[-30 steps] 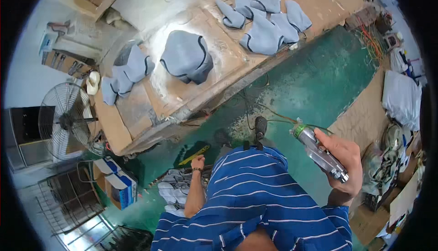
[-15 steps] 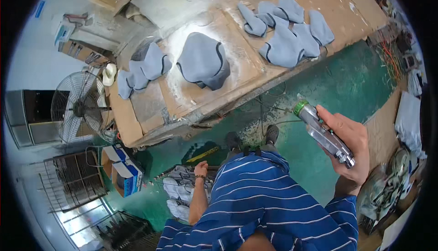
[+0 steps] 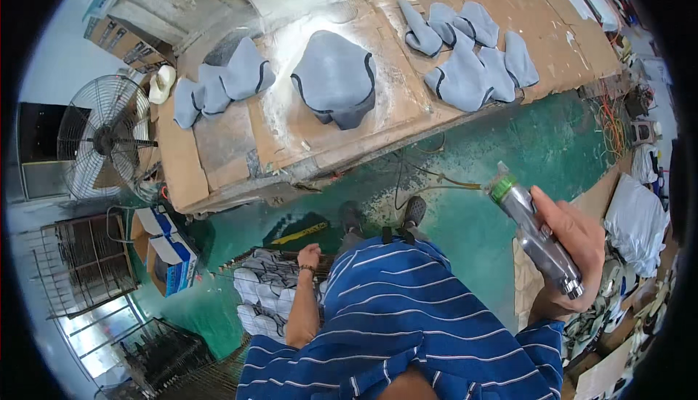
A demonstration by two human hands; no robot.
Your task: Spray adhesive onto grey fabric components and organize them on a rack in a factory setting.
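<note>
My right hand (image 3: 582, 247) is wrapped round a metal spray gun (image 3: 534, 236) with a green ring near its nozzle end, held out to the right. A hose or cord runs near the nozzle. My left hand (image 3: 309, 256) hangs low with its fingers curled, beside a rack of pale grey pieces (image 3: 265, 291); nothing shows in it. Ahead, a large grey dark-edged moulded piece (image 3: 334, 73) sits on a white-dusted patch of the table. More grey pieces lie in a left group (image 3: 243, 69) and a right group (image 3: 462, 77).
The cardboard-covered table (image 3: 185, 175) stretches across the front. A large fan (image 3: 105, 138) stands at left, above an open carton (image 3: 163, 255) and wire racks (image 3: 87, 265). Plastic-wrapped goods (image 3: 636, 225) line the right side. A yellow strip (image 3: 299, 233) lies on the green floor.
My view has shifted slightly, and the table's things sit a little differently in it. The spray gun in my right hand has moved right and slightly down. My left hand still hangs low.
</note>
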